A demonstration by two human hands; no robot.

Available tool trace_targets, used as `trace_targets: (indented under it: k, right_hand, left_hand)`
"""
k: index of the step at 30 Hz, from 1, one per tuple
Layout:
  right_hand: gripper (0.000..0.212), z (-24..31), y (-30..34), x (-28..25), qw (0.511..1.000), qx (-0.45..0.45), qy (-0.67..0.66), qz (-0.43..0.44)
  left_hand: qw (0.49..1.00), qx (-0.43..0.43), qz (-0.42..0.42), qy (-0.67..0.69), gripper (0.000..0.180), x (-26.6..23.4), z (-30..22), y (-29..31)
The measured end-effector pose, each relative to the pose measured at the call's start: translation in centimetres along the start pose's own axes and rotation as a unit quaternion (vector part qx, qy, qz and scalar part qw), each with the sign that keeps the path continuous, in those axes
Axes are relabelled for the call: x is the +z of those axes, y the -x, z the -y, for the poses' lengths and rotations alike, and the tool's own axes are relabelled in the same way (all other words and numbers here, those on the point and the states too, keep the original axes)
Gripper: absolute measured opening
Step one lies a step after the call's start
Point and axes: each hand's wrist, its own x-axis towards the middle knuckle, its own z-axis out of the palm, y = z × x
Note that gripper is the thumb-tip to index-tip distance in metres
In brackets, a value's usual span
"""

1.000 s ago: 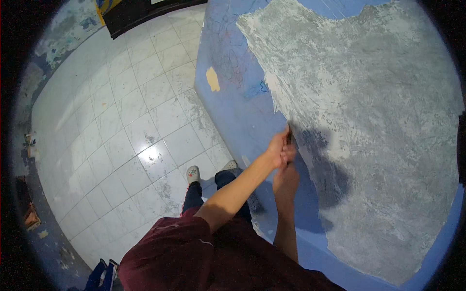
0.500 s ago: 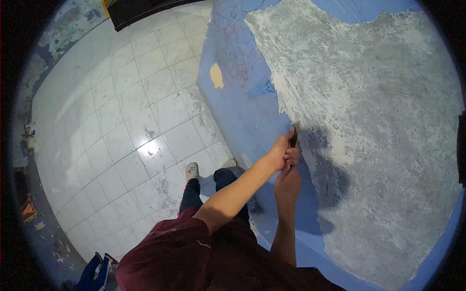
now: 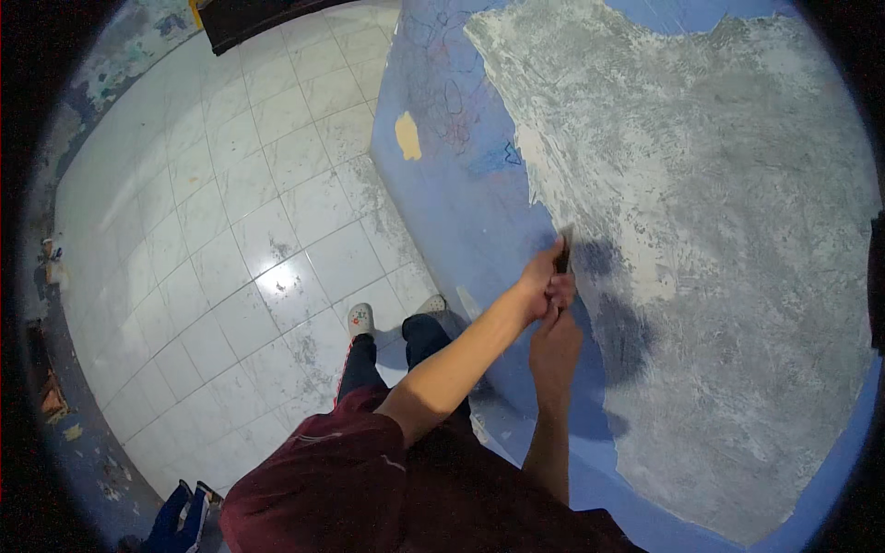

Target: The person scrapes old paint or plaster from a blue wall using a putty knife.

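Note:
Both my hands are closed round a scraper [image 3: 562, 262] with a dark handle, its tip pointing away from me. My left hand [image 3: 544, 282] wraps the handle nearer the tip. Just below it, my right hand [image 3: 557, 339] is closed at the lower end, partly hidden by the left. The blurred blade is at the left border of a large grey, bare patch [image 3: 728, 240] on the wall; I cannot tell whether it touches. Left of this ragged border, blue paint [image 3: 442, 207] covers the wall, with scribbles and a cream spot [image 3: 407, 135].
White tiled floor [image 3: 203, 267] with grey smudges extends to the left. My feet, in light clogs [image 3: 360, 320], stand close to the wall's foot. A dark piece of furniture [image 3: 267, 20] is at the far end. Blue-trousered legs [image 3: 178, 518] show at the lower left.
My hands and the scraper have shifted slightly to the right, both still holding on. The whole view has moved a little, and the blade is now more blurred.

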Motion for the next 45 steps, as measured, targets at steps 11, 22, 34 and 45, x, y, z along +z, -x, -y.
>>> trace_targets:
  k: [11,22,34,45]
  right_hand:
    - [0.036,1.6,-1.0,0.2,0.997,-0.009,0.062,0.050]
    - [0.037,-0.6,-0.8,1.4,0.996,-0.044,0.082,-0.011]
    - [0.037,0.8,-0.3,1.7,0.997,-0.008,0.081,0.013]
    - [0.034,1.3,-0.7,1.5,0.999,-0.038,0.033,-0.012]
  left_hand:
    - [0.999,0.033,0.027,0.034,0.048,-1.2,-2.0,-0.5]
    - [1.000,0.019,0.005,0.020,0.051,-0.6,-1.2,-0.4]
    - [0.999,-0.025,0.028,0.021,0.041,-1.3,-1.8,0.0]
    - [1.000,0.012,0.017,0.023,0.047,-0.4,-2.0,0.3]
